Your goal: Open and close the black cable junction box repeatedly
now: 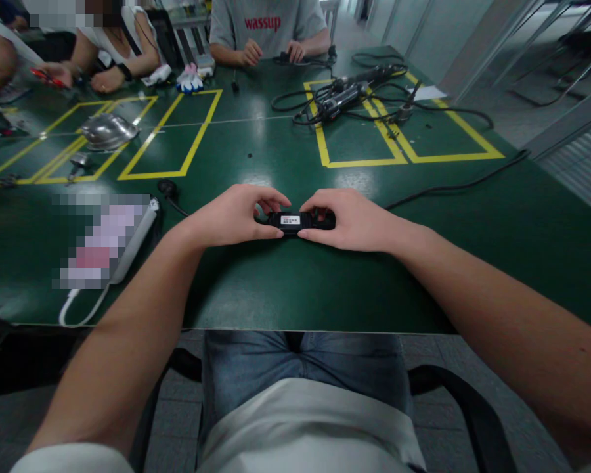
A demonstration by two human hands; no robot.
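Observation:
A small black box with a white printed label is held just at or over the green table in front of me; I cannot tell if it rests on the surface. My left hand grips its left end between thumb and curled fingers. On the right end, my right hand has a similar grip, with dark looped parts showing inside the fingers. A black cable runs from behind my right hand toward the table's right edge. Left of my left hand lies a round black cable end.
A phone with a white cord lies to the left. Yellow tape rectangles mark the green table. Black tools with tangled cables lie at back right, a shiny metal part at left. Several people sit across the table, near gloves.

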